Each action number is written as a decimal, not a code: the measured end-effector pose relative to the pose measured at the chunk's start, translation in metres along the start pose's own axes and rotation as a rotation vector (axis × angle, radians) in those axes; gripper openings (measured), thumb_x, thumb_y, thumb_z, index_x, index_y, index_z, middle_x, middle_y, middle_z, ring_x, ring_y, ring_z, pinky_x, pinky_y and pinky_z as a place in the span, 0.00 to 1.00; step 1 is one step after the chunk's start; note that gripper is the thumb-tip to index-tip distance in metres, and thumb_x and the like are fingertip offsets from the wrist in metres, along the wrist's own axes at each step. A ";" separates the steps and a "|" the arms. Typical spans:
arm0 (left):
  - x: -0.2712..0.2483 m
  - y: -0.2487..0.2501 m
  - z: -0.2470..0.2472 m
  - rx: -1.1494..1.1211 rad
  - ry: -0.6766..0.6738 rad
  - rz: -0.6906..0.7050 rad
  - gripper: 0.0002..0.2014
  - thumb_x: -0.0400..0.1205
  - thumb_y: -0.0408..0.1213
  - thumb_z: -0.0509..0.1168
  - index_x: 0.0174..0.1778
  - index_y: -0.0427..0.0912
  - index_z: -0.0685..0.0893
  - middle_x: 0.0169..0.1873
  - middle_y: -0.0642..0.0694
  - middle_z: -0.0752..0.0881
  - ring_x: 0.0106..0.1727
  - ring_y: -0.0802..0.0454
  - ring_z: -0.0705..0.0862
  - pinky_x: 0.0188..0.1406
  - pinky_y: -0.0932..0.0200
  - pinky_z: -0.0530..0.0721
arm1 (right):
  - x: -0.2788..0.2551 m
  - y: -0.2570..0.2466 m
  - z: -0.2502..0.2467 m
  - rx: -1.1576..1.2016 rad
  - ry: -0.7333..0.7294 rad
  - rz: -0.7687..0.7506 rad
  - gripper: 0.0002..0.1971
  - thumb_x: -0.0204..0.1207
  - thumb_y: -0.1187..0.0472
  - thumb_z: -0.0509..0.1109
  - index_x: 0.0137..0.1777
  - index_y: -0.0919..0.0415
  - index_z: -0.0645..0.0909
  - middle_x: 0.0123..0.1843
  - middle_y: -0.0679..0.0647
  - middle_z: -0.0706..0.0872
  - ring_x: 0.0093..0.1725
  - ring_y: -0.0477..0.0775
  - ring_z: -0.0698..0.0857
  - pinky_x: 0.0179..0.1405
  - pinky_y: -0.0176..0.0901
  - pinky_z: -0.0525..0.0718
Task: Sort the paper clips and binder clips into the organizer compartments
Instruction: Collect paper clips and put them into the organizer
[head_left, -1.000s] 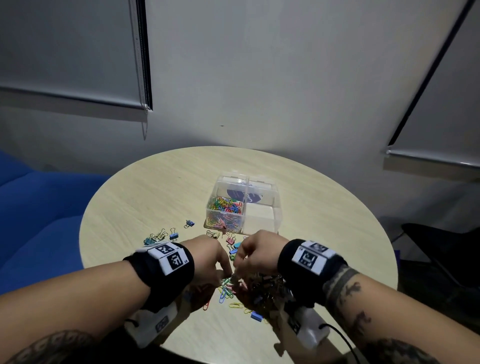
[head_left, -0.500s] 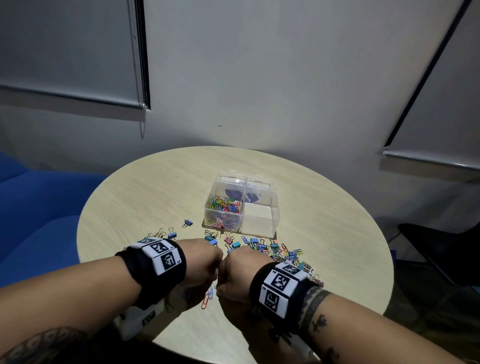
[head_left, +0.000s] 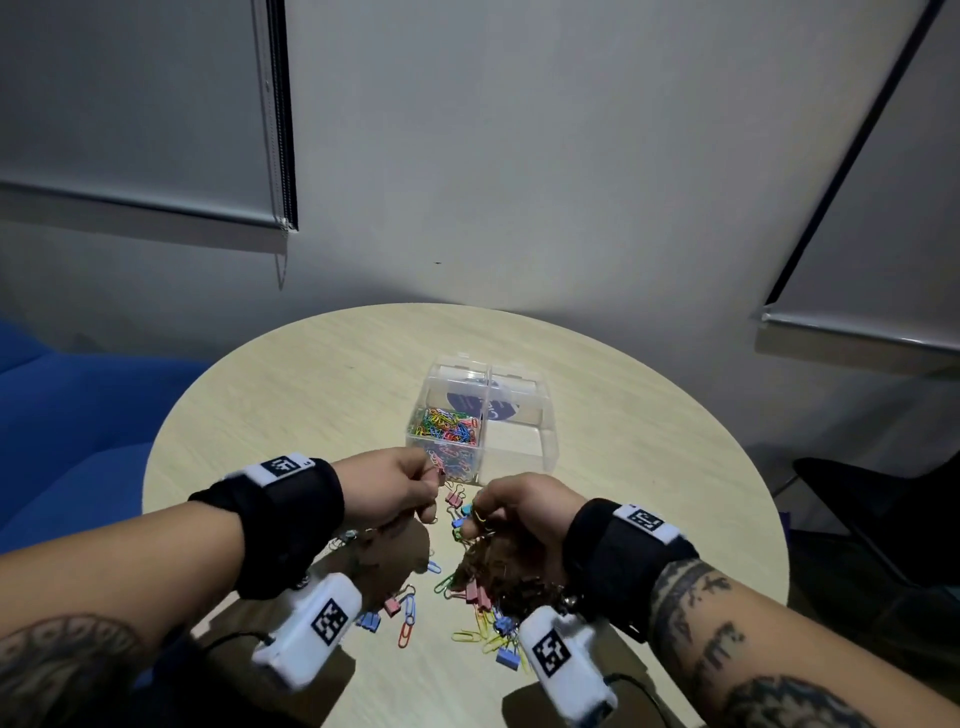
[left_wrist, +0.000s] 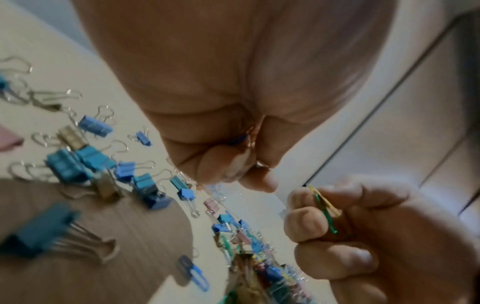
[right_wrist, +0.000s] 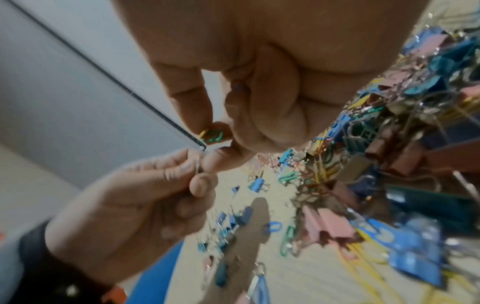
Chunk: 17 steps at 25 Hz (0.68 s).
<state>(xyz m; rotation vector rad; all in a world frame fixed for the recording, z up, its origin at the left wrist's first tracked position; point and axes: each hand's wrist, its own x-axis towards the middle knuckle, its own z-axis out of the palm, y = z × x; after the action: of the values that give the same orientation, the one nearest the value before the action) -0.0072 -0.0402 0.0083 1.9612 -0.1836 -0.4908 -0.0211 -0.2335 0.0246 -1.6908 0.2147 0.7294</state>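
Pale wood-grain round tabletop (head_left: 322, 395) carries everything, and the clear plastic four-compartment organizer (head_left: 545, 415) stands just beyond the fingertips of both hands, likely so that each drop is a short reach. Its near-left compartment holds a heap of coloured paper clips (head_left: 448, 427); the near-right one looks bare, probably kept for binder clips.

Below and behind the fingers lies the unsorted mixed pile of coloured paper clips and blue and pink binder clips (head_left: 488, 597), spread under the right wrist, with a looser scatter of blue binder clips (left_wrist: 91, 162) under the left.

Both hands hover above the pile, close together but apart. The left hand (head_left: 395, 486) is curled, its thumb and forefinger pinching a thin pale clip (right_wrist: 197, 165), its kind too small to tell. The right hand (head_left: 519, 512) pinches a green and a yellow paper clip (left_wrist: 324, 207) between thumb and fingers (left_wrist: 303, 205), apparently gathering like clips to drop together into the near-left compartment.
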 end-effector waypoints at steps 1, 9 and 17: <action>0.001 0.001 0.001 -0.066 -0.001 0.006 0.08 0.87 0.26 0.57 0.44 0.40 0.75 0.28 0.48 0.84 0.26 0.48 0.71 0.25 0.58 0.65 | -0.001 -0.001 -0.006 0.144 -0.030 0.008 0.02 0.80 0.65 0.64 0.45 0.60 0.75 0.35 0.55 0.88 0.22 0.47 0.67 0.19 0.33 0.66; 0.021 0.024 -0.012 -0.457 0.077 -0.169 0.11 0.86 0.27 0.53 0.51 0.34 0.82 0.29 0.43 0.78 0.24 0.52 0.71 0.21 0.61 0.69 | 0.002 -0.023 -0.028 0.243 0.022 -0.028 0.10 0.80 0.69 0.55 0.48 0.63 0.78 0.29 0.52 0.77 0.19 0.44 0.64 0.13 0.31 0.57; 0.071 0.066 -0.040 -0.486 0.283 -0.246 0.07 0.86 0.32 0.57 0.49 0.35 0.80 0.33 0.41 0.80 0.28 0.49 0.78 0.25 0.61 0.81 | 0.026 -0.099 -0.028 0.145 0.142 -0.153 0.07 0.83 0.68 0.61 0.44 0.64 0.78 0.32 0.56 0.81 0.23 0.47 0.75 0.16 0.31 0.73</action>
<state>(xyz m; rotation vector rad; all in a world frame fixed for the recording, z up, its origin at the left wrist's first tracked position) 0.0799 -0.0595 0.0638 1.5552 0.3335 -0.3667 0.0599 -0.2276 0.0931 -1.6020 0.2293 0.4697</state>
